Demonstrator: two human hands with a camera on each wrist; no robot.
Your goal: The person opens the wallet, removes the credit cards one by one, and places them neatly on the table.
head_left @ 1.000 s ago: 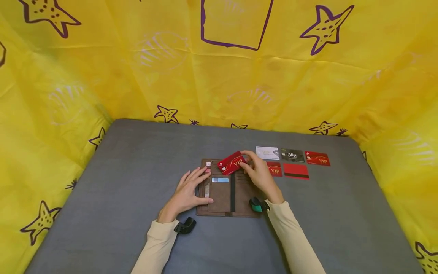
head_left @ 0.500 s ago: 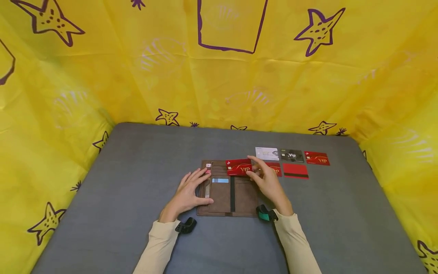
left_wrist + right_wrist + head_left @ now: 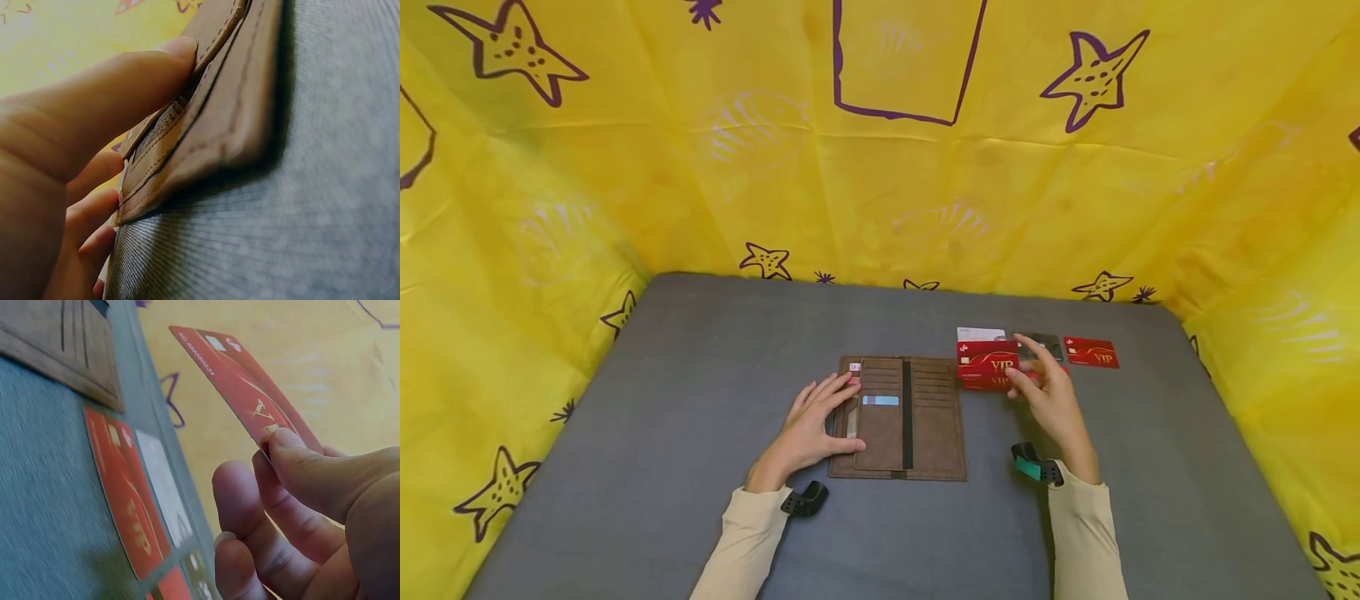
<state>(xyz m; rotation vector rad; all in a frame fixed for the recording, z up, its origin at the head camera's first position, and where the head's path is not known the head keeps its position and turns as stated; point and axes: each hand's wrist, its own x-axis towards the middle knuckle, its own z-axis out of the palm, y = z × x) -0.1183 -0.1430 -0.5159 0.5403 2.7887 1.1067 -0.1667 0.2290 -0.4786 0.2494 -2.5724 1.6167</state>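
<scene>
A brown card wallet (image 3: pixel 938 442) lies unfolded on the grey table, with a light blue card (image 3: pixel 881 401) showing in one slot. My left hand (image 3: pixel 807 433) rests on its left side, fingers spread; in the left wrist view the thumb (image 3: pixel 134 72) lies against the stitched flap edge. My right hand (image 3: pixel 1056 408) pinches a red VIP card (image 3: pixel 240 384) by one end, to the right of the wallet. The held card is above another red VIP card (image 3: pixel 125 494) lying on the table and overlaps it in the head view.
Around the right hand lie a white card (image 3: pixel 979 334), a dark card (image 3: pixel 1047 344) and a red VIP card (image 3: pixel 1092 352). Another red card is mostly behind the hand. Yellow patterned cloth (image 3: pixel 880 200) hangs along the table's back and sides.
My right hand has carried the red VIP card rightward from over the wallet to above the laid-out cards. The card has turned from tilted to level. My left hand stays on the wallet.
</scene>
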